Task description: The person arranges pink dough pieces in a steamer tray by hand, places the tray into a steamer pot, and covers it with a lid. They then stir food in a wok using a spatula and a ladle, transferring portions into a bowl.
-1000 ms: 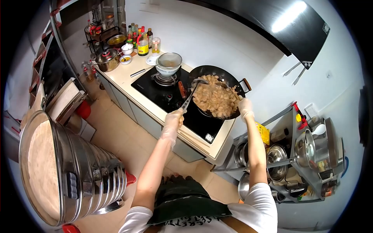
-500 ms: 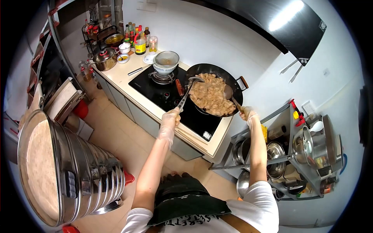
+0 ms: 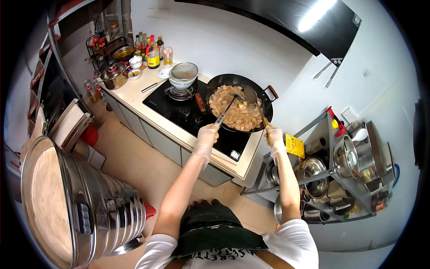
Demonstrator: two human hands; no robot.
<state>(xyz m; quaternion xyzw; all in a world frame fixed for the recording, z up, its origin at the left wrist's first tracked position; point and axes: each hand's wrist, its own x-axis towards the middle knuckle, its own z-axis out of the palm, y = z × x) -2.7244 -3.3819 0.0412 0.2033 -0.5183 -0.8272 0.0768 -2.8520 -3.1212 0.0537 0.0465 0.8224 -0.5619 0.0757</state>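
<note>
Centre frame, each grip is closed round a long handle: left hand (image 3: 208,134) on the spatula (image 3: 227,109), right hand (image 3: 273,135) on the ladle (image 3: 250,95), probably to distance them from the wok (image 3: 218,81).

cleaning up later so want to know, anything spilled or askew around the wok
Nothing stands out. The wok sits on the cooktop with the food inside its rim; the left hand holds a ladle, the right hand a spatula. No spill shows.
</note>
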